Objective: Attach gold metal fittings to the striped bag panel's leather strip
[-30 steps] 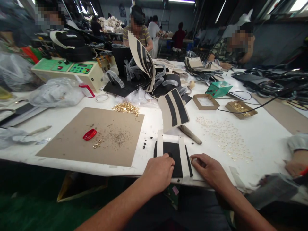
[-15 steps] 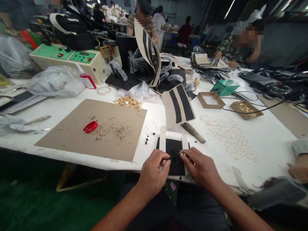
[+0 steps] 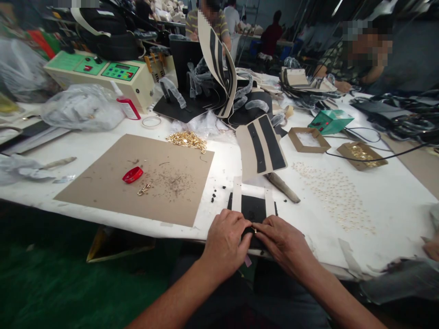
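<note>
A flat black panel (image 3: 253,208) with a pale strip along either side lies at the table's front edge. Across its near left part, my left hand (image 3: 226,240) is closed, with bent fingers and thumb gripping the panel. My right hand (image 3: 283,240) pinches a small gold metal fitting (image 3: 254,230) over the panel. Both hands' fingertips meet around this fitting, hiding much of it and the panel's near part. Just beyond stands a beige panel with black stripes (image 3: 262,146), leaning on a dark, worn tool handle (image 3: 284,187).
Left lies a brown board (image 3: 103,183) with a red ring (image 3: 132,174), gold clasps (image 3: 144,189) and dark crumbs. Behind it is a gold fittings pile (image 3: 187,140). Rightward are scattered small pieces (image 3: 336,196), a fittings box (image 3: 361,156) and a green device (image 3: 331,121) with a cable.
My right hand has brought the gold fitting left and down on the black panel. My left fingers have moved in to meet it. The camera view has shifted slightly.
</note>
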The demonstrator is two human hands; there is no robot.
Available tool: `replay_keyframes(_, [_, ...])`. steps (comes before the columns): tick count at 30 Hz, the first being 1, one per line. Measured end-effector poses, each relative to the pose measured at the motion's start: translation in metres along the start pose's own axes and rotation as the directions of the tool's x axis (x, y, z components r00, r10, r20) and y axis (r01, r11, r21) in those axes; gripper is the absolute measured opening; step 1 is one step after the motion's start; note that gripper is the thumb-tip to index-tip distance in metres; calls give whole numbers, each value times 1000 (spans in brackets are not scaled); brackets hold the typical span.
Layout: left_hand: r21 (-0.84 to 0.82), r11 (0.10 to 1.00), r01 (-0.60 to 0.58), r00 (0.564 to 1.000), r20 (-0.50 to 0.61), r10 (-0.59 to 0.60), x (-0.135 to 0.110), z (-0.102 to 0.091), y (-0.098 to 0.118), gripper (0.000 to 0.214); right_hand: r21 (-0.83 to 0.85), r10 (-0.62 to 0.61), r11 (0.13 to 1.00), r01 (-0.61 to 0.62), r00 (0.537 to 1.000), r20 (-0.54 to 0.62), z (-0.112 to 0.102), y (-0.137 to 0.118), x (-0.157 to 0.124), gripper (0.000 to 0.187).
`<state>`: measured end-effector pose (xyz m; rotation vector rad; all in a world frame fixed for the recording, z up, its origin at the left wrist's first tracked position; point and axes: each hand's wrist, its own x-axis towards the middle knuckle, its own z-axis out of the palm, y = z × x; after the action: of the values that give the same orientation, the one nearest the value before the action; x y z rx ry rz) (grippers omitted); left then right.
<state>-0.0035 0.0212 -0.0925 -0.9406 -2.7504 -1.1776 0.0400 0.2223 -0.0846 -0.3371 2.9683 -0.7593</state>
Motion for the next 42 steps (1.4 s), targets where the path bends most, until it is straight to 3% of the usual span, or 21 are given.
replay_keyframes(6, [18, 1000, -19, 999, 28, 18, 0, -2, 1, 12, 142, 49, 989, -37, 995, -82, 3, -1, 1, 6])
replay_keyframes(11, [65, 997, -50, 997, 64, 46, -1, -3, 0, 16, 102, 23, 994, -25, 1000, 21, -6, 1, 5, 12])
replay_keyframes(17, [47, 997, -55, 994, 98, 51, 4, -6, -1, 14, 174, 0, 984, -25, 989, 145, -18, 3, 15, 9])
replay_keyframes(23, [95, 993, -77, 991, 116, 65, 13, -7, -1, 15, 104, -14, 995, 8, 998, 59, -10, 2, 9, 15])
replay_keyframes(28, [131, 985, -112, 989, 112, 97, 17, -6, -3, 16, 60, -13, 998, 9, 998, 60, -6, 4, 6, 22])
replay_keyframes(35, [146, 981, -127, 987, 121, 110, 16, -8, -4, 17, 143, 19, 989, -34, 994, 109, -17, 1, 17, 26])
replay_keyframes(40, [99, 989, -112, 988, 117, 101, 16, -9, -5, 15, 234, 165, 954, -186, 980, 108, -18, 1, 22, 13])
replay_keyframes(42, [103, 988, -117, 987, 118, 105, 16, -9, -5, 16, 219, 166, 958, -183, 982, 94, -16, 1, 20, 16])
